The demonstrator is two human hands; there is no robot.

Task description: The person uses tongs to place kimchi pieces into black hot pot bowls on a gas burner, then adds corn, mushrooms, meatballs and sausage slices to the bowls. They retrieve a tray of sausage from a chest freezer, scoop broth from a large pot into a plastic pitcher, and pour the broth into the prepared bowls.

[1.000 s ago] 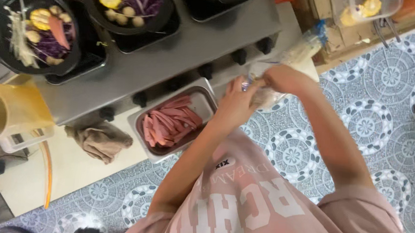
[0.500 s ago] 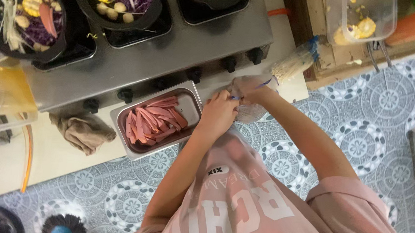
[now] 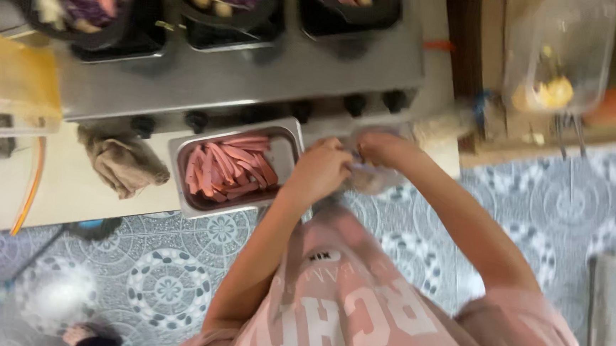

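Note:
My left hand and my right hand meet at the counter's front edge. Both are closed on a crumpled clear plastic bag; its contents are too blurred to tell. Just left of my left hand a steel tray holds several pink sausage strips. My pink shirt fills the bottom of the view.
A steel stove with black knobs carries black bowls of cut vegetables. A brown cloth lies left of the tray, a yellow container stands farther left. A clear plastic tub sits at the top right above the patterned floor.
The view has drifted, so stove and tray sit differently in the frame. My hands stay together on the bag, close to the tray's right end.

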